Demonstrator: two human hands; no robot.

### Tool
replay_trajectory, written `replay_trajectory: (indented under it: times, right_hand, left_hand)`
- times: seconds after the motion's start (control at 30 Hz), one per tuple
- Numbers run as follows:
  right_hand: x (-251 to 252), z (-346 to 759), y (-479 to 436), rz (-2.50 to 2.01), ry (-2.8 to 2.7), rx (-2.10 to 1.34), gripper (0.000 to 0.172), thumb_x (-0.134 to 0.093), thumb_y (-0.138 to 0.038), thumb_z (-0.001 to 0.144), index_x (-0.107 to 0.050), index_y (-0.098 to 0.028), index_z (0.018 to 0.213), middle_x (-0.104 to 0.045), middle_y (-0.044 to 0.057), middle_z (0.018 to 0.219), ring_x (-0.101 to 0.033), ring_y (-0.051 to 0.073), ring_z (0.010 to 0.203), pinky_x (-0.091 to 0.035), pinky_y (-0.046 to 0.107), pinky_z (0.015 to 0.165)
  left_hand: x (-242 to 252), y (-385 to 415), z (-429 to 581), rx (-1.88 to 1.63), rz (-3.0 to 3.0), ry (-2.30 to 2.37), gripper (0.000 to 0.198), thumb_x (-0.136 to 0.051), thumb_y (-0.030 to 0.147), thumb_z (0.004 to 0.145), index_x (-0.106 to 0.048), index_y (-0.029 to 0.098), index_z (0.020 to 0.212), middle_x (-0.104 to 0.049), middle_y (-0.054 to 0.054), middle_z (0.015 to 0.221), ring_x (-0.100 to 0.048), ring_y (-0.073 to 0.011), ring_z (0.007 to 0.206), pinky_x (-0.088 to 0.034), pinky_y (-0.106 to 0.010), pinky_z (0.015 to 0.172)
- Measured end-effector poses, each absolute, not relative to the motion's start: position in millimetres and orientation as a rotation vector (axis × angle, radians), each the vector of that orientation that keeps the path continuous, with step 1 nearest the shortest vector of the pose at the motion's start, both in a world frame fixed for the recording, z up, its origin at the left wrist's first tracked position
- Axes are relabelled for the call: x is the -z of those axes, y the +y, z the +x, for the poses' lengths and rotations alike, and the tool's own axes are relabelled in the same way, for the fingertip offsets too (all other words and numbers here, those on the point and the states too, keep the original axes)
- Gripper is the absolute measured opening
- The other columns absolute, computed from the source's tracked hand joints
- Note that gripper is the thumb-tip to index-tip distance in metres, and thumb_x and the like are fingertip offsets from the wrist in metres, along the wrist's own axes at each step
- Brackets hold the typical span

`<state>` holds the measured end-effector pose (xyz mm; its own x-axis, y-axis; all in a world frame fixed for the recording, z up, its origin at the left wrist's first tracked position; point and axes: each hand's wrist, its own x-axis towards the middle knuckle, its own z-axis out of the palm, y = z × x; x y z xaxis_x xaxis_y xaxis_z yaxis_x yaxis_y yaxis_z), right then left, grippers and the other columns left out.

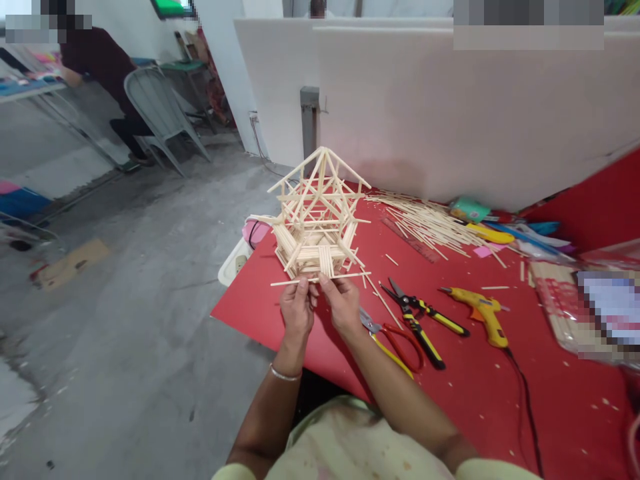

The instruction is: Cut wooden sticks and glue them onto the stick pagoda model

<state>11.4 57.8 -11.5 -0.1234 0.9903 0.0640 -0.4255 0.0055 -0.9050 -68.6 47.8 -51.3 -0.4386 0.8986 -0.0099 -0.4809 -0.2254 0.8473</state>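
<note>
Hands meet near the left corner of the red table [475,400]. The left hand [297,310] and the right hand [342,305] each pinch one thin stick [320,279] between thumb and fingers, close to its middle. The fingers are shut narrow on it, and the two hands almost touch each other. The stick lies flat and runs from left to right, with both ends poking out past the hands. The little stick house [316,217] stands right behind it, on the side away from the person, by the left edge of the table. The stick sits level with the bottom of the house, along its front side. I cannot tell if the stick touches the house or is just beside it. Both hands are about as near to the house as each other. To the right of the right hand lie scissors [395,343], cutters [417,317] and a yellow glue gun [484,313]. A pile of sticks [430,220] lies by the far edge.
</note>
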Motion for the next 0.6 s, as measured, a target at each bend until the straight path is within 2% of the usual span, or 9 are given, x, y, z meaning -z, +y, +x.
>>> replay_trajectory:
  times: [0.13,0.3,0.4,0.6]
  right_hand:
    - [13,9,60,-0.797,-0.961,-1.438,0.027,-0.068,-0.044,0.084,-0.062,-0.019,0.075,-0.057,-0.004,0.059,-0.051,0.01,0.047,-0.046,0.026,0.049]
    - [16,9,62,-0.841,-0.935,-1.392,0.026,-0.071,-0.044,0.082,-0.067,-0.018,0.078,-0.062,-0.001,0.064,-0.053,0.011,0.05,-0.047,0.027,0.051]
    - [20,11,62,-0.874,-0.911,-1.362,0.027,-0.07,-0.044,0.082,-0.067,-0.018,0.078,-0.06,-0.002,0.062,-0.05,0.009,0.049,-0.046,0.025,0.052]
    - [27,17,61,-0.932,-0.89,-1.319,0.028,-0.068,-0.046,0.084,-0.064,-0.019,0.076,-0.058,-0.003,0.061,-0.05,0.009,0.053,-0.041,0.022,0.05]
  left_hand:
    - [57,49,-70,-1.829,0.652,0.996,0.028,-0.068,0.042,0.085,-0.072,0.015,0.09,-0.059,0.001,0.06,-0.045,-0.0056,0.043,-0.032,-0.018,0.04]
    - [59,51,-70,-1.842,0.673,1.014,0.026,-0.068,0.04,0.085,-0.072,0.015,0.092,-0.065,-0.002,0.067,-0.045,-0.0059,0.044,-0.032,-0.019,0.041]
    - [57,51,-70,-1.838,0.677,1.026,0.029,-0.068,0.043,0.084,-0.072,0.015,0.093,-0.068,-0.003,0.07,-0.045,-0.0058,0.044,-0.031,-0.02,0.04]
    - [58,51,-71,-1.824,0.629,0.943,0.028,-0.07,0.041,0.083,-0.072,0.016,0.096,-0.06,0.002,0.056,-0.047,-0.0072,0.043,-0.032,-0.018,0.04]
